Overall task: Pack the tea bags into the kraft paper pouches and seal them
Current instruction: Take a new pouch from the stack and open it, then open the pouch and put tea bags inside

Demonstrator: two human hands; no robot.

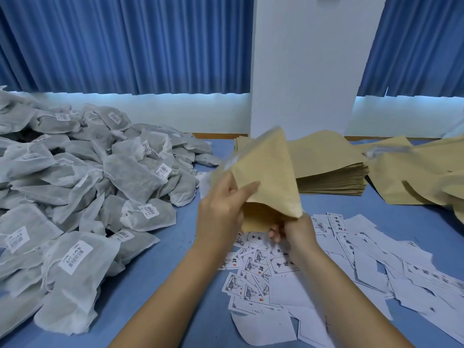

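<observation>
From the heap of tea bags (88, 172) at the left, a bag is best fetched only once the pouch (271, 177) is spread wide at its mouth (soft mesh would likely snag otherwise); the pouch is held above the table (175, 259), gripped by the left hand (223, 207), thumb across its front, and pinched at the lower corner by the curled fingers of the right hand (293, 232). Plain tan paper is shown, flat, tilted, slightly blurred; spare pouches (331, 169) are stacked to its right.
</observation>
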